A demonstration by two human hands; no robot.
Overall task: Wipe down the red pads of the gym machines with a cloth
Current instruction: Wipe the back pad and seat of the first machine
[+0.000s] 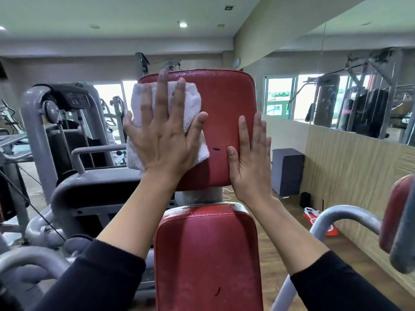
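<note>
Flat-palmed, fingers spread and uncurled: left hand (161, 135) presses a white cloth (190, 102) against the upper red pad (224, 108), holding it by pressure alone rather than by any closed grasp. Cloth: folded terry, covering the pad's upper-left part and hanging past the pad's left edge; its lower corner shows below the thumb. Right hand (251, 158): likewise open, fingers straight and together, laid flat against the lower-right part of the same pad, with fingertips reaching up along the right edge; it holds nothing. Both forearms bare from the wrist, dark sleeves (96, 274) pushed back toward the elbows. Upper red pad: upright, rounded corners, surface scuffed, with a small dark mark between the two hands. Lower red pad (208, 257): directly beneath the upper one, separated from it by a grey mount (202, 196), surface worn and dull. Third red pad (395, 212): at the far right edge, seen side-on, on a grey curved arm (341, 214). Surroundings: grey machine frames (38, 135) to the left, a wood-grain wall panel (350, 167) to the right with a mirror (359, 86) above it, a dark block (288, 171) on the floor against the panel, and a red and white bag (323, 223) on the wooden floor (276, 254).
</note>
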